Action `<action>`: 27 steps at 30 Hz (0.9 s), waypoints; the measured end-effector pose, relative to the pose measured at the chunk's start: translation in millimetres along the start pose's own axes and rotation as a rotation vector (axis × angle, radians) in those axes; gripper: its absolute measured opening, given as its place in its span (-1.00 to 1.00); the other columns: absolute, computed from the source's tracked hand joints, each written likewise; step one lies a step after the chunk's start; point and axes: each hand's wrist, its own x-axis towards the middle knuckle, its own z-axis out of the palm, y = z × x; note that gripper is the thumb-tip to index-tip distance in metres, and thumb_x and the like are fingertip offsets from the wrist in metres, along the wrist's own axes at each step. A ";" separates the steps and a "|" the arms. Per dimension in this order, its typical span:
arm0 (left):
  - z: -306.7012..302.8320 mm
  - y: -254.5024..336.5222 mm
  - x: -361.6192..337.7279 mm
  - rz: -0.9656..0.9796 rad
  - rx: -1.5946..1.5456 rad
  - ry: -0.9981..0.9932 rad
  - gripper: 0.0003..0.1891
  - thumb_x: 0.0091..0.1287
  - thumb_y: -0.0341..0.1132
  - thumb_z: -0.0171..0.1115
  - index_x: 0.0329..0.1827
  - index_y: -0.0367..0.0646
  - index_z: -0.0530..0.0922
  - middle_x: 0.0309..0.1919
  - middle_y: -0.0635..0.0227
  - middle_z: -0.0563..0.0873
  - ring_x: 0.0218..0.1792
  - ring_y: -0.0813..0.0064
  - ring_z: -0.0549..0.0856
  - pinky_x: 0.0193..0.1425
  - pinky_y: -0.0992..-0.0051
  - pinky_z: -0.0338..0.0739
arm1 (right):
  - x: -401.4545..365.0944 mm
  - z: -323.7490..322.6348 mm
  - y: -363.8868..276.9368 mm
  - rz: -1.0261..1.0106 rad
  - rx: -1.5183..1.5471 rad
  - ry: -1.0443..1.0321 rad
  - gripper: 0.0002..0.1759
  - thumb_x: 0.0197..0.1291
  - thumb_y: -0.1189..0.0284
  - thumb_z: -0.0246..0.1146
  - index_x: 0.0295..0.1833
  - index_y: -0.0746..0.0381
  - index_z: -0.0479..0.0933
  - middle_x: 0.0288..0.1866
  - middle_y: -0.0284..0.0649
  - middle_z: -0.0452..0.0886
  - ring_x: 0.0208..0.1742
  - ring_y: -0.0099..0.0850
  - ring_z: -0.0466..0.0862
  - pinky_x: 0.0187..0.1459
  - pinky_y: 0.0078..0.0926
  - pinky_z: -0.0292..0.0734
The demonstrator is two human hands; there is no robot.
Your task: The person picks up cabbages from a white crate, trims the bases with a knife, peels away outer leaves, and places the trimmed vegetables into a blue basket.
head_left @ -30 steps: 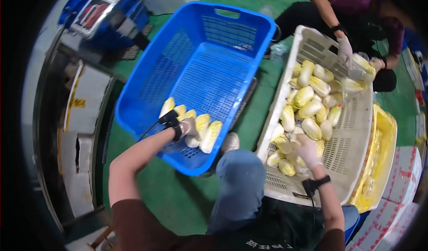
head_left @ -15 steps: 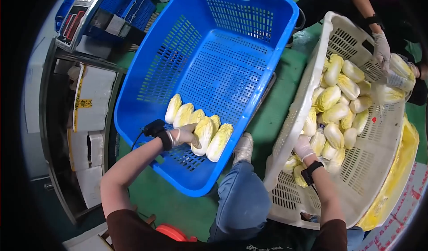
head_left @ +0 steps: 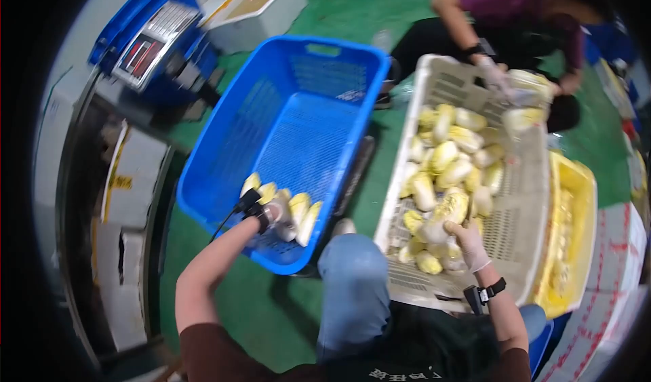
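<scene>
My left hand [head_left: 277,218], in a pale glove, is in the near end of the blue basket [head_left: 203,148], among a row of napa cabbages [head_left: 309,224]. Its fingers are blurred, so whether it grips one cannot be told. My right hand [head_left: 468,243], also gloved, is closed on a napa cabbage [head_left: 453,207] at the near side of the pile in the white basket [head_left: 498,260]. Yellow leaves point away from me on that cabbage. Several more cabbages [head_left: 444,157] lie heaped around and beyond it.
Across the white basket, a co-worker's gloved hand [head_left: 496,78] holds wrapped cabbages [head_left: 529,89]. A yellow-lined crate [head_left: 571,233] stands at the right. A scale [head_left: 144,55] is at upper left, above white foam boxes [head_left: 139,172]. My knee [head_left: 354,280] is between the baskets.
The view has shifted, bringing more of the far floor and yellow-lined crate into sight. My right hand has risen from the pile's near edge with a cabbage now in its grasp.
</scene>
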 end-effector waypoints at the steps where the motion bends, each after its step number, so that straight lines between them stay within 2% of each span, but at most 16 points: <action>1: -19.6 7.4 -16.0 0.099 0.161 0.080 0.11 -0.17 0.05 0.52 0.41 -0.38 0.19 0.07 -0.22 0.57 0.16 -0.03 0.57 0.26 0.31 0.45 | -13.7 0.1 -3.3 -0.112 0.072 0.032 -0.34 0.08 0.48 0.37 0.31 0.32 0.33 0.06 -0.14 0.60 0.03 -0.37 0.62 0.08 -0.42 0.55; 2: -35.2 3.6 -22.2 -0.145 -0.354 0.016 0.15 -0.17 -0.01 0.54 0.48 -0.33 0.11 0.17 -0.27 0.50 0.19 -0.08 0.54 0.28 0.27 0.43 | -34.7 5.7 -22.1 -0.055 0.097 0.051 -0.36 0.08 0.45 0.38 0.29 0.31 0.34 0.05 -0.16 0.60 0.01 -0.40 0.62 0.06 -0.44 0.55; 4: -91.0 24.1 -71.8 0.002 -0.557 0.472 -0.02 -0.08 -0.13 0.52 0.47 -0.15 0.23 0.23 -0.14 0.48 0.23 -0.03 0.51 0.30 0.26 0.41 | -65.4 -0.6 -38.9 0.018 0.069 0.111 -0.37 0.09 0.39 0.39 0.27 0.30 0.37 0.03 -0.20 0.61 0.00 -0.45 0.61 0.04 -0.47 0.53; 6: -142.1 65.9 -124.0 0.279 -0.953 0.801 -0.21 0.09 -0.32 0.44 0.43 -0.15 0.30 0.19 -0.03 0.51 0.23 0.14 0.52 0.29 0.28 0.46 | -88.8 -1.7 -40.4 0.001 0.065 0.173 -0.37 0.09 0.34 0.43 0.24 0.32 0.39 0.03 -0.25 0.60 0.00 -0.51 0.58 0.06 -0.50 0.49; 7: -168.1 97.5 -159.6 0.418 -1.119 0.771 -0.23 0.12 -0.38 0.40 0.44 -0.12 0.29 0.21 0.05 0.50 0.24 0.20 0.51 0.27 0.29 0.47 | -99.7 9.2 -45.5 -0.025 0.075 0.184 -0.37 0.09 0.34 0.43 0.24 0.32 0.39 0.03 -0.25 0.60 0.00 -0.51 0.58 0.06 -0.50 0.49; 8: -186.0 129.6 -190.8 0.552 -1.282 0.731 -0.25 0.15 -0.43 0.37 0.46 -0.10 0.27 0.23 0.14 0.49 0.24 0.27 0.50 0.24 0.29 0.49 | -109.3 22.0 -50.4 -0.227 0.158 0.186 -0.36 0.09 0.33 0.44 0.24 0.33 0.39 0.03 -0.24 0.60 0.01 -0.50 0.57 0.07 -0.50 0.48; 9: -194.2 160.4 -211.9 0.732 -1.306 0.642 -0.25 0.17 -0.42 0.37 0.47 -0.07 0.26 0.26 0.21 0.46 0.25 0.29 0.48 0.22 0.32 0.51 | -118.9 31.7 -56.6 -0.426 0.239 0.181 -0.36 0.09 0.33 0.45 0.24 0.33 0.39 0.03 -0.24 0.60 0.01 -0.49 0.57 0.08 -0.50 0.48; 11: -184.7 217.2 -223.9 0.966 -1.133 0.545 -0.17 0.21 -0.24 0.40 0.52 -0.07 0.14 0.43 0.15 0.25 0.32 0.23 0.41 0.25 0.30 0.49 | -143.9 44.7 -72.2 -0.442 0.211 0.220 -0.35 0.09 0.33 0.46 0.24 0.35 0.40 0.04 -0.24 0.60 0.03 -0.47 0.57 0.10 -0.49 0.47; 12: -184.9 246.8 -236.8 0.926 -1.110 0.409 -0.05 0.20 -0.16 0.43 0.56 -0.08 0.01 0.49 0.14 0.16 0.38 0.19 0.34 0.29 0.24 0.46 | -156.0 50.0 -77.7 -0.501 0.190 0.259 -0.36 0.09 0.33 0.46 0.23 0.35 0.41 0.05 -0.24 0.60 0.05 -0.46 0.57 0.11 -0.49 0.46; 13: -167.1 274.5 -218.4 1.002 -1.157 0.359 0.01 0.21 -0.09 0.41 0.58 -0.09 -0.09 0.50 0.13 0.14 0.41 0.22 0.31 0.32 0.25 0.43 | -164.8 50.2 -80.1 -0.560 0.169 0.303 -0.36 0.08 0.32 0.47 0.22 0.35 0.42 0.07 -0.24 0.59 0.07 -0.45 0.56 0.13 -0.48 0.45; 15: -158.1 310.0 -203.4 1.065 -1.151 0.376 -0.02 0.22 -0.07 0.40 0.56 -0.13 -0.05 0.45 0.16 0.22 0.38 0.32 0.36 0.30 0.32 0.45 | -179.0 35.7 -79.4 -0.535 0.189 0.250 -0.35 0.09 0.32 0.47 0.24 0.34 0.42 0.08 -0.24 0.59 0.10 -0.44 0.55 0.16 -0.48 0.44; 17: -157.2 327.5 -196.1 1.175 -1.614 -0.402 -0.08 0.22 -0.11 0.40 0.53 -0.16 0.03 0.39 0.25 0.32 0.35 0.42 0.40 0.33 0.36 0.42 | -195.7 26.5 -79.0 -0.569 0.120 0.224 -0.32 0.11 0.31 0.45 0.30 0.34 0.39 0.10 -0.21 0.58 0.12 -0.44 0.53 0.18 -0.49 0.42; 18: -162.0 331.3 -204.0 1.097 -1.728 -0.569 -0.14 0.20 -0.19 0.41 0.50 -0.17 0.10 0.31 0.35 0.41 0.32 0.45 0.43 0.36 0.37 0.38 | -195.3 15.1 -74.3 -0.597 0.062 0.221 -0.33 0.15 0.33 0.41 0.33 0.34 0.37 0.13 -0.18 0.57 0.14 -0.44 0.53 0.20 -0.49 0.40; 21: -132.6 358.3 -179.2 1.125 -1.781 -0.601 -0.19 0.23 -0.19 0.38 0.48 -0.15 0.13 0.26 0.32 0.44 0.24 0.45 0.51 0.26 0.37 0.49 | -190.4 -11.3 -51.3 -0.557 -0.100 0.385 -0.36 0.18 0.33 0.39 0.32 0.34 0.38 0.17 -0.18 0.56 0.16 -0.44 0.51 0.22 -0.49 0.38; 22: -129.2 363.4 -180.8 1.102 -1.816 -0.614 -0.22 0.22 -0.23 0.39 0.46 -0.16 0.17 0.23 0.35 0.47 0.21 0.45 0.53 0.27 0.38 0.48 | -194.5 -9.1 -53.8 -0.648 -0.150 0.457 -0.42 0.18 0.29 0.37 0.25 0.33 0.45 0.11 -0.14 0.60 0.10 -0.42 0.57 0.16 -0.47 0.43; 27: -105.4 367.6 -155.8 0.987 -1.798 -0.502 -0.29 0.19 -0.36 0.39 0.40 -0.21 0.26 0.18 0.34 0.54 0.20 0.46 0.54 0.28 0.43 0.46 | -197.6 -12.4 -43.8 -0.576 -0.462 0.552 -0.47 0.13 0.22 0.36 0.16 0.30 0.53 -0.10 -0.04 0.67 -0.07 -0.27 0.67 0.01 -0.40 0.52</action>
